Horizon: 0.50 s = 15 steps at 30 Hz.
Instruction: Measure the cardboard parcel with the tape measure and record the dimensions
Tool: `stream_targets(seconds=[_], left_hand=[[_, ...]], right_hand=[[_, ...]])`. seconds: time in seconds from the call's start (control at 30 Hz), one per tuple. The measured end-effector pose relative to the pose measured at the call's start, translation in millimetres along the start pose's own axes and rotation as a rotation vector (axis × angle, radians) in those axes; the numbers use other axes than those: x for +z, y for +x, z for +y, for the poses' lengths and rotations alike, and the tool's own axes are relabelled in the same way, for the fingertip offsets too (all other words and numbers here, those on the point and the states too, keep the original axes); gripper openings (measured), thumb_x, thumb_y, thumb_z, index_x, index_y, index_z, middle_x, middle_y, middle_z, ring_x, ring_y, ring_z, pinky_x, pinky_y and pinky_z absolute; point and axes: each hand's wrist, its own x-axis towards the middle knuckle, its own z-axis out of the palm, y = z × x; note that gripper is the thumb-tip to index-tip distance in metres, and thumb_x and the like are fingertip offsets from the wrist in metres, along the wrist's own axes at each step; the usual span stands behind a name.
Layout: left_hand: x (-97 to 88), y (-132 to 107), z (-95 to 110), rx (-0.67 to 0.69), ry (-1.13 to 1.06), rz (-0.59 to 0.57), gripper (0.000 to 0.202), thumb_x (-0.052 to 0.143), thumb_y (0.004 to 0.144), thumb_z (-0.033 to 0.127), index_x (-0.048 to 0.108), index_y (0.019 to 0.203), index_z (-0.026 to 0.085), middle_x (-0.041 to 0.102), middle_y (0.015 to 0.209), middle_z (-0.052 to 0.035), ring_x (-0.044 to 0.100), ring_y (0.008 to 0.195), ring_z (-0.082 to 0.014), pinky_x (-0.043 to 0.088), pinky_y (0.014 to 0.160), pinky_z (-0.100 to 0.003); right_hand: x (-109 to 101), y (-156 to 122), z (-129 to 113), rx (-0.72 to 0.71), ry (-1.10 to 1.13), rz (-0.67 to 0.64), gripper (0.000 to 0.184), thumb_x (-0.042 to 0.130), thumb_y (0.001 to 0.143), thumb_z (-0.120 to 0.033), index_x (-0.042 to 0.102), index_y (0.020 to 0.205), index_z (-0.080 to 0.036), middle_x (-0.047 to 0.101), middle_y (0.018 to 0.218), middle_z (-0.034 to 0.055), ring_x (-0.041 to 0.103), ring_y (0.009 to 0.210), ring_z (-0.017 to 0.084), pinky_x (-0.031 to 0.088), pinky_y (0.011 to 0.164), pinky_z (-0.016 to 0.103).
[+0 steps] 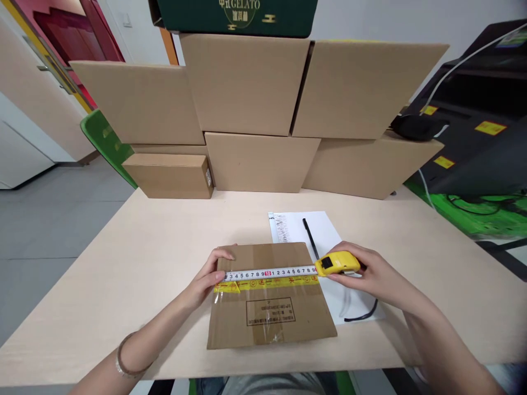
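A small flat cardboard box (267, 318) sealed with yellow printed tape lies on the table in front of me. A white measuring tape blade (269, 272) stretches across its top from left edge to right edge. My left hand (214, 274) pinches the blade's end against the box's left edge, fingers closed on it. My right hand (366, 271) grips the yellow tape measure case (337, 263) at the box's right edge.
A white sheet of paper (325, 230) with a black pen (309, 238) lies behind and under the box's right side. Large cardboard boxes (247, 93) are stacked along the table's far edge, a small one (171, 175) at left. A black machine (481, 126) stands at right.
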Motion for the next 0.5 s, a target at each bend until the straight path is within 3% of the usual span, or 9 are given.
stream_targets(seconds=[0.1,0.27,0.37,0.5], left_hand=[[-1.2,-1,0,0.025,0.023,-0.019,0.033,0.068,0.084,0.050,0.062,0.108,0.029,0.054,0.120,-0.0067,0.037,0.137,-0.0380,0.043,0.100,-0.042],[-3.7,-2,-1,-0.013,0.022,-0.058,0.033,0.066,0.088,0.047,0.058,0.113,0.028,0.047,0.146,-0.0078,0.041,0.137,-0.0376,0.043,0.099,-0.043],[-6.3,-1,0,0.013,0.046,-0.075,0.034,0.066,0.088,0.048,0.059,0.115,0.029,0.047,0.147,-0.0081,0.041,0.138,-0.0371,0.039,0.106,-0.046],[-14.1,3,4,0.085,0.110,-0.141,0.039,0.067,0.088,0.051,0.062,0.120,0.030,0.055,0.137,-0.0090,0.042,0.137,-0.0356,0.037,0.109,-0.046]], right_hand=[[-6,-4,-4,-0.001,-0.046,-0.019,0.024,0.070,0.088,-0.045,0.068,0.100,-0.024,0.071,0.097,0.0057,0.067,0.087,0.023,0.052,0.074,0.033],[-13,-3,-22,0.004,-0.165,-0.077,0.027,0.066,0.090,-0.049,0.065,0.104,-0.026,0.071,0.091,0.0020,0.065,0.074,0.020,0.047,0.065,0.031],[2,19,-45,-0.044,-0.221,-0.117,0.036,0.064,0.091,-0.055,0.060,0.114,-0.027,0.072,0.091,0.0015,0.066,0.074,0.022,0.046,0.065,0.032],[39,65,-83,-0.256,-0.297,-0.217,0.036,0.063,0.093,-0.054,0.060,0.116,-0.027,0.075,0.103,0.0031,0.069,0.084,0.025,0.046,0.069,0.033]])
